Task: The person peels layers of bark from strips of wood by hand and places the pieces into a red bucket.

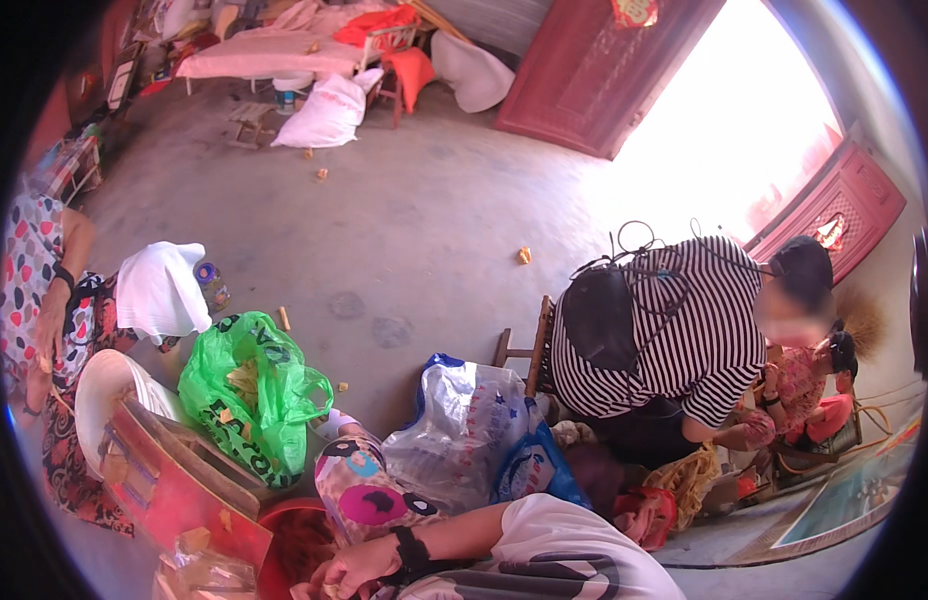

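At the bottom edge, my right hand (355, 566), with a black strap at the wrist, reaches left from a white sleeve. Its fingers are bent around a small pale piece (332, 590), partly cut off by the frame. Part of my left hand may show beside it, but I cannot tell it apart. Just beyond is a red plastic basin (284, 517) with dark reddish contents. My knee in patterned cloth (370, 491) rises beside it. A clear plastic bag (208, 574) with pale blocks lies to the left, below a red-sided wooden box (171, 480).
A green plastic bag (246, 405) holds yellowish pieces. A silver-and-blue bag (464, 427) lies ahead. One person (51, 300) sits left; another in stripes (659, 322) bends at right, beside a further person (801, 382). Yellowish scraps (524, 256) dot the concrete floor (404, 217).
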Motion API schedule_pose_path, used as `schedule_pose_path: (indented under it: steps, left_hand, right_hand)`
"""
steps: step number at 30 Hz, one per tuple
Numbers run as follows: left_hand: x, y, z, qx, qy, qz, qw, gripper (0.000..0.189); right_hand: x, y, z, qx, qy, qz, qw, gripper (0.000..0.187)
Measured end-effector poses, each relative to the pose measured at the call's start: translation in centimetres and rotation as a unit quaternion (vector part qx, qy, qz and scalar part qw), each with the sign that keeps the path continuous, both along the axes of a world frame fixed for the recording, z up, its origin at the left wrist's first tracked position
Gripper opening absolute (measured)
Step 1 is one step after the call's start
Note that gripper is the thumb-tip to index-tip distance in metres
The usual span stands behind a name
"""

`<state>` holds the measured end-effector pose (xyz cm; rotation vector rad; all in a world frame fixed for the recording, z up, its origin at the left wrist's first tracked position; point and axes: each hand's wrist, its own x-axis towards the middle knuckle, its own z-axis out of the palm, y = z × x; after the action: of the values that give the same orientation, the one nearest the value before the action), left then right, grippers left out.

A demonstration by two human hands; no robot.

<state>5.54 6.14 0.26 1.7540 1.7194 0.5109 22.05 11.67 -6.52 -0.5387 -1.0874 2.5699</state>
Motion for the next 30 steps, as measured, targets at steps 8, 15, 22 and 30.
schedule_pose_path:
  steps: [8,15,22,30]
  left_hand:
    - [-3.2,-3.9,0.7,-0.108,-0.216,-0.019,0.970,0.025]
    - [-5.3,-7.0,-0.5,-0.037,-0.197,0.040,0.979,0.023]
    - [-6.3,-9.7,-3.5,-0.019,-0.316,0.096,0.944,0.029]
    - [-6.0,-9.7,-2.5,-0.088,-0.455,0.080,0.883,0.022]
  right_hand:
    - [-2.4,-0.1,2.3,0.199,-0.160,0.099,0.962,0.024]
    - [-3.1,-2.3,6.1,0.154,-0.166,0.116,0.967,0.027]
    - [-2.3,-2.1,6.9,0.175,-0.211,0.160,0.948,0.024]
    - [-2.6,-1.9,7.4,0.136,-0.238,0.143,0.951,0.020]
